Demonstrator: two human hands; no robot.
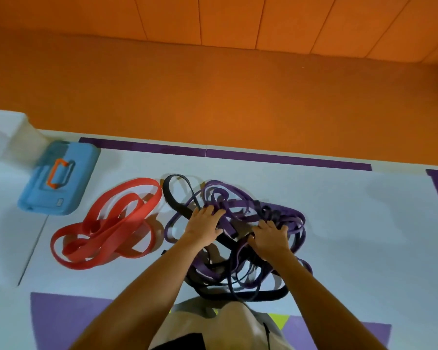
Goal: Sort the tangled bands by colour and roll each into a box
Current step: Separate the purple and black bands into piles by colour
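Observation:
A tangle of purple bands (240, 205) and black bands (173, 198) lies on the pale floor mat in front of me. My left hand (204, 223) lies on the tangle's left side, fingers curled into purple and black strands. My right hand (271, 238) digs into the right side, its fingers curled round purple strands. A separate heap of wide red bands (106, 223) lies to the left, apart from both hands. A blue box (58, 178) with an orange handle lies shut at the far left.
The pale mat (352, 223) has purple borders at the far edge and purple patches near me. An orange padded surface (213, 84) rises beyond the mat. A white block (8, 132) stands at the far left behind the blue box. My knees are at the bottom.

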